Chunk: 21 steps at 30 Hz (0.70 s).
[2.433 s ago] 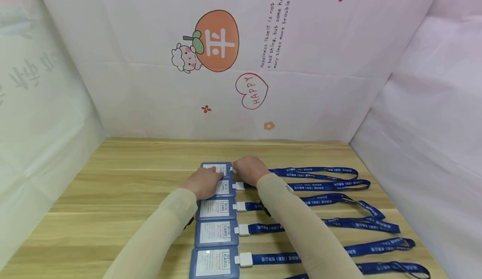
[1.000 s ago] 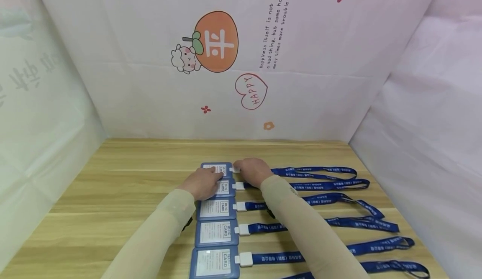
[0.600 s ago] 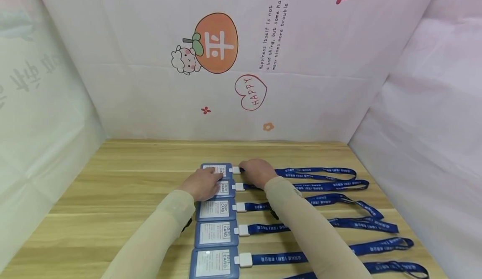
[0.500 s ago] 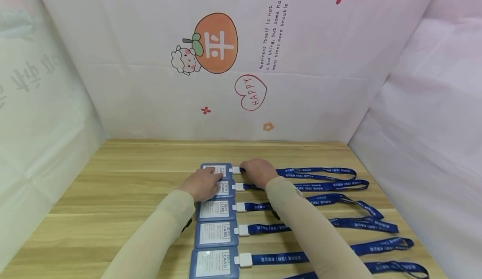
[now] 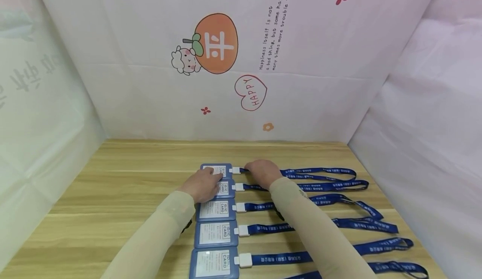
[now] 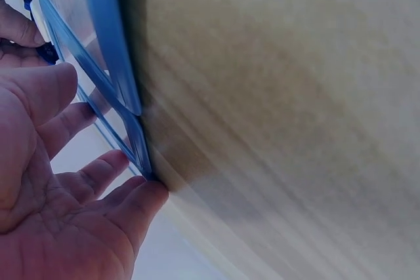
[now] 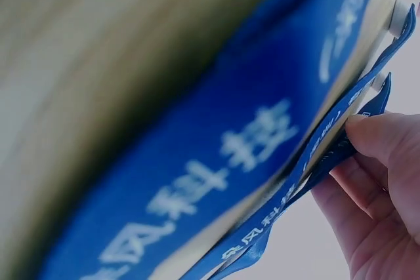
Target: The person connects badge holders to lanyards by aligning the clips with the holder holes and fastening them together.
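Observation:
My left hand rests over the two farthest blue badge holders, its fingertips on the farthest badge holder. In the left wrist view its fingers are spread along the blue rim, and the thumb stands free. My right hand pinches the navy lanyard of that badge, a little right of its white clip. In the right wrist view the thumb lies on the strap with fingers beneath. The second badge holder lies just nearer, partly under my left hand.
Several more badge holders lie in a column toward me, their white clips pointing right. Their navy lanyards stretch right in rows, partly under my right forearm. The wooden table is bounded by white printed cloth walls.
My right hand has slid right from the farthest badge's white clip along its lanyard, uncovering the clip and a short length of strap. My left hand stays nearly still on the badges.

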### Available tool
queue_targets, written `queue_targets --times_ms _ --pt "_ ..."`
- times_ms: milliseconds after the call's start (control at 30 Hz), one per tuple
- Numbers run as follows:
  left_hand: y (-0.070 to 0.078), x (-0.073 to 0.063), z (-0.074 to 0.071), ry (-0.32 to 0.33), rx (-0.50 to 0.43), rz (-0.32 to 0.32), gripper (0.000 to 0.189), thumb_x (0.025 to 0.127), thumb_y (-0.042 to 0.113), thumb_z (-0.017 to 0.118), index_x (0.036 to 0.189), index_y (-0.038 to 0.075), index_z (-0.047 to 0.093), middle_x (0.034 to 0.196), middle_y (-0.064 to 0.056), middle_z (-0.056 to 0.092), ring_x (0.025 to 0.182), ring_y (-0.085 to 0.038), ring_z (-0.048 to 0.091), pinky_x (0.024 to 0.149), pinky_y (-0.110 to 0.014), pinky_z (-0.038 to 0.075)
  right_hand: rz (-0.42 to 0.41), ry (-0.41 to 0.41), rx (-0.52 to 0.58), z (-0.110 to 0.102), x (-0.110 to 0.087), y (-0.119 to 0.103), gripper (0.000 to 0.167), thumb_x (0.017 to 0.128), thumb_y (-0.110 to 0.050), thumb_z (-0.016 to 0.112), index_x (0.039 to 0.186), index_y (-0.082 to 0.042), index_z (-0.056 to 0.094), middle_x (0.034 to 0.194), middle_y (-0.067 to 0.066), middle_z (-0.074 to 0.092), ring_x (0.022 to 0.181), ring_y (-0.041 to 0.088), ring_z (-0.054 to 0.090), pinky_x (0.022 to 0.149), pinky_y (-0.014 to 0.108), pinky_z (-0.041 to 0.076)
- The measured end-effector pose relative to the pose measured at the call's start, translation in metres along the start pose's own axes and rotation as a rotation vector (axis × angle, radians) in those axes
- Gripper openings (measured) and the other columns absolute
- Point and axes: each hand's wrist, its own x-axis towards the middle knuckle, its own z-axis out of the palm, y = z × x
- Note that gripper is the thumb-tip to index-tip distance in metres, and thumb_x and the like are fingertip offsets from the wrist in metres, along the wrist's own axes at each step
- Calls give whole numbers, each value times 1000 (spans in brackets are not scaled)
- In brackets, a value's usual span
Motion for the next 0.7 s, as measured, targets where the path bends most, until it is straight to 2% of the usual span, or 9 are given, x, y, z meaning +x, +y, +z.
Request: queue_targets --times_ms 300,700 --pt "1 -2 1 1 10 5 52 106 34 57 155 18 51 163 -19 42 151 -39 39 124 -55 36 -14 8 -44 -1 -5 7 29 99 -8 71 125 -21 75 117 0 77 109 18 73 98 37 60" --pt "1 -3 1 15 2 15 52 107 33 57 155 15 51 162 -20 44 150 -40 40 124 -55 35 -7 -5 -13 2 -6 15 32 99 -8 70 129 -20 73 123 1 76 114 20 71 102 39 58"
